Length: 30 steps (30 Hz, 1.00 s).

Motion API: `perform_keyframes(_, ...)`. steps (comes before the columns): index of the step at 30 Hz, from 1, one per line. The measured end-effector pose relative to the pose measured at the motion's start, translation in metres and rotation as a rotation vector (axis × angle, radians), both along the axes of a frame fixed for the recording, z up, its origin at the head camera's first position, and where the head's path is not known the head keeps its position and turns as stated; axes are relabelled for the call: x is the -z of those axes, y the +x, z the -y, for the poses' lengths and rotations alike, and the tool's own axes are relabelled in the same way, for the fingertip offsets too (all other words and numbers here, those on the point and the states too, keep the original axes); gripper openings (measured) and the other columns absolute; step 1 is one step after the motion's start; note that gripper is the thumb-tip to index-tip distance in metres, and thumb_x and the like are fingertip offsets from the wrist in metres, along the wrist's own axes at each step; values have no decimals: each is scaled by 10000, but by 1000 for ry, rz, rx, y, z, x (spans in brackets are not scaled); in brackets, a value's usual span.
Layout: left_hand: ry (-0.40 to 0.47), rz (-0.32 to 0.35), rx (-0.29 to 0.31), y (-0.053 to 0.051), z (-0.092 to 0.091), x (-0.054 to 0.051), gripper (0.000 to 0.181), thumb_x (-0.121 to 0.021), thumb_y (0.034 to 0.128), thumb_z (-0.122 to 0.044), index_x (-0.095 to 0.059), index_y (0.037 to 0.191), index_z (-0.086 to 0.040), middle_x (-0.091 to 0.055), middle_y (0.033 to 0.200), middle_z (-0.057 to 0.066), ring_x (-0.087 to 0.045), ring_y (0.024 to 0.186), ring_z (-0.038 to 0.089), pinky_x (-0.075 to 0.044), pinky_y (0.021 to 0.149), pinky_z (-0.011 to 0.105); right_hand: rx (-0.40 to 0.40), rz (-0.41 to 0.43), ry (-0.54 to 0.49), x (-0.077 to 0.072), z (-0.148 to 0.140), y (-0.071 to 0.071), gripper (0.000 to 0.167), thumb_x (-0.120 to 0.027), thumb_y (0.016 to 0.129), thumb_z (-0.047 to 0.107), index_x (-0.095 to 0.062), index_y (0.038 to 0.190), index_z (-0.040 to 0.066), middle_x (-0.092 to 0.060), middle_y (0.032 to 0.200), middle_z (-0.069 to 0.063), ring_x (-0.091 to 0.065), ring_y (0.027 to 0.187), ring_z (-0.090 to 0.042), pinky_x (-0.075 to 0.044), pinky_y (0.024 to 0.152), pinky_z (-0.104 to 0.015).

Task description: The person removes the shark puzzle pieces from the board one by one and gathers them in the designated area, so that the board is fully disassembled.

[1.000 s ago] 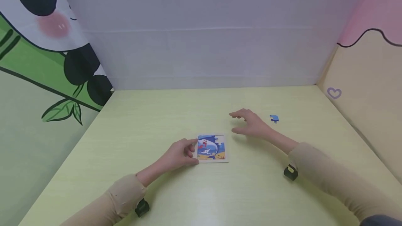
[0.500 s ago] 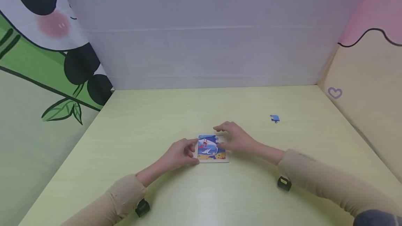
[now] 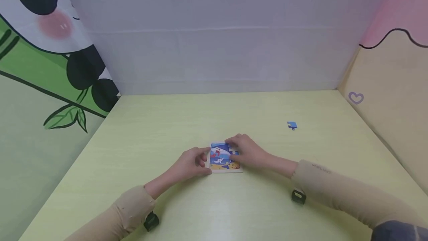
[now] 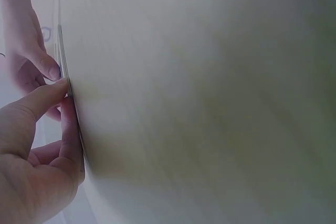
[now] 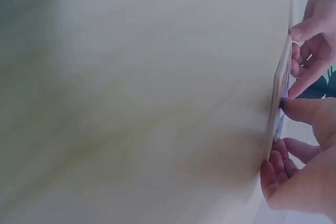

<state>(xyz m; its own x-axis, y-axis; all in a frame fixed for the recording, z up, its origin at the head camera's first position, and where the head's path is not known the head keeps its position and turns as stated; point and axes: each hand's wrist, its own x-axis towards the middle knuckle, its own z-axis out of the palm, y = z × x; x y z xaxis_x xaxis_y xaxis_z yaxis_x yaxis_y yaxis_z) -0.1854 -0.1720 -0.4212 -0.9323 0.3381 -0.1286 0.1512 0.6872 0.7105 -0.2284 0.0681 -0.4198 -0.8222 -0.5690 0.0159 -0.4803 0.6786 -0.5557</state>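
A small square jigsaw puzzle (image 3: 220, 161) in a pale tray lies on the table, printed with a whale over blue water and yellow sand. Its upper right part shows a pale gap. At its left edge my left hand (image 3: 190, 164) grips the tray, index finger near the top corner and thumb near the bottom one. From the right, my right hand (image 3: 252, 153) holds the puzzle, its thumb on the picture and its fingers at the far edge. Both wrist views show the tray edge-on, with the left hand (image 4: 37, 156) and right hand (image 5: 304, 166) close together.
One loose blue puzzle piece (image 3: 292, 125) lies on the pale yellow table (image 3: 167, 122), to the right and farther back. A light wall (image 3: 214, 58) stands behind the table, with painted panels at both sides.
My right hand has come left and nearer, from beyond the puzzle's right side to touching it. My left hand has stayed at the left edge. The loose piece has not moved.
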Motion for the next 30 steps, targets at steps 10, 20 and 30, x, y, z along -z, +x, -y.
perform_keyframes(10,-1,-5,3,0,0,-1,746,-849,758,-135,-517,1416,-21,-603,944,18,-576,816,111,-483,683,184,12,119,-40,-6,3,-11,503,-794,824,158,-619,1286,69,-652,1161,-60,-574,1082,-192,-467,987,-394)
perform_keyframes(20,8,-5,10,0,0,-1,753,-847,759,-129,-507,1421,-15,-600,944,24,-576,819,116,-484,685,184,0,121,-27,-5,5,-21,410,-787,833,160,-654,1219,116,-687,1065,-10,-615,987,-140,-512,912,-329)
perform_keyframes(30,7,-5,4,-2,2,3,763,-851,755,-140,-506,1426,-25,-598,947,24,-577,821,112,-487,687,181,-32,69,31,-12,10,-30,324,-776,842,139,-705,1155,97,-686,960,-1,-576,867,-116,-502,822,-279)
